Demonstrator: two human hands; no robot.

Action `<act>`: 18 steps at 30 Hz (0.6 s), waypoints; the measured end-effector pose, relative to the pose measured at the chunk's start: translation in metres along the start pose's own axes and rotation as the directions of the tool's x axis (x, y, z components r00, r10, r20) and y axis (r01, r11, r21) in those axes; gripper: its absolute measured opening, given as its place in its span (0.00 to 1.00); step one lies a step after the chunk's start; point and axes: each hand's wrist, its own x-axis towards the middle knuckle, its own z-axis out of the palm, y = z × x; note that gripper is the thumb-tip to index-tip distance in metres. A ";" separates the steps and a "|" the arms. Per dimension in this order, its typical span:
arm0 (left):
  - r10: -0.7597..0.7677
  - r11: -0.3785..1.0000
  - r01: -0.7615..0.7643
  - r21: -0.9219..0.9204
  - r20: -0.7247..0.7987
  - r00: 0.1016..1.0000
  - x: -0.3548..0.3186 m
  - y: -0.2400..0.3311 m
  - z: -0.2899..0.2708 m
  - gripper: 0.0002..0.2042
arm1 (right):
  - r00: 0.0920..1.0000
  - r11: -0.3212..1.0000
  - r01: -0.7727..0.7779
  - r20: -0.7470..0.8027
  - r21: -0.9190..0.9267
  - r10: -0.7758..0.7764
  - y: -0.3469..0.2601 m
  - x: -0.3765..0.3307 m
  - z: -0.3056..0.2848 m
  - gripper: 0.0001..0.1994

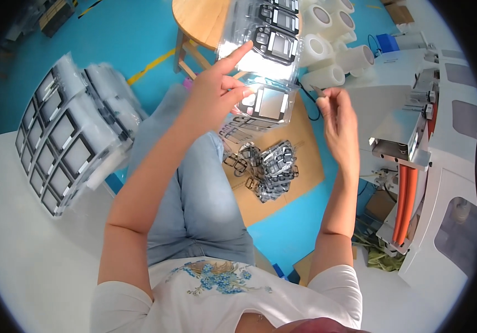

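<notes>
**Peeling at a clear tray of black bezels, tweezers poised**

The person is sitting with both arms raised in front of the chest, working on a long clear plastic blister tray that is holding a row of black rectangular bezel parts with grey windows. The tray is hanging in the air at about twelve o'clock from the person's lap, above the wooden round stool.

The left hand is gripping the tray along its left edge: the index finger is stretching straight up toward one o'clock and pressing the clear plastic, while the thumb and middle fingers are pinching the nearest pocket, where one black bezel is sitting. The left forearm is rising steeply from the elbow at seven o'clock.

The right hand is hovering just beside the tray at its three o'clock, fingers curled closed around a thin metal tool, seemingly tweezers, whose tip is pointing toward the nearest pocket but not touching it. The right forearm is standing almost vertical, wrist bent inward.

Judging from this, the step in hand is picking a part or film out of the nearest pocket. The next move probably calls for a steady left grip and a fine approach of the tool tip.

A heap of small black frames is lying on a brown cardboard sheet at five o'clock of the tray
</notes>
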 end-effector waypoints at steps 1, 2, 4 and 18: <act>0.000 1.000 0.000 -0.008 0.002 1.000 -0.003 -0.001 0.004 0.36 | 0.998 0.951 -0.005 0.066 0.309 -0.016 0.007 -0.009 0.011 0.14; 0.024 0.995 -0.027 -0.099 -0.029 0.999 -0.008 -0.001 0.008 0.34 | 0.974 0.932 -0.069 0.227 0.356 -0.015 -0.001 -0.015 0.014 0.16; 0.044 0.982 -0.054 -0.182 -0.061 0.997 -0.015 -0.010 0.011 0.32 | 0.932 0.950 -0.043 0.355 0.310 -0.073 -0.002 -0.019 0.017 0.09; 0.144 0.963 -0.178 -0.201 -0.171 0.975 -0.006 -0.026 0.034 0.35 | 0.884 0.958 0.285 -0.396 0.033 -0.249 0.015 0.176 0.053 0.15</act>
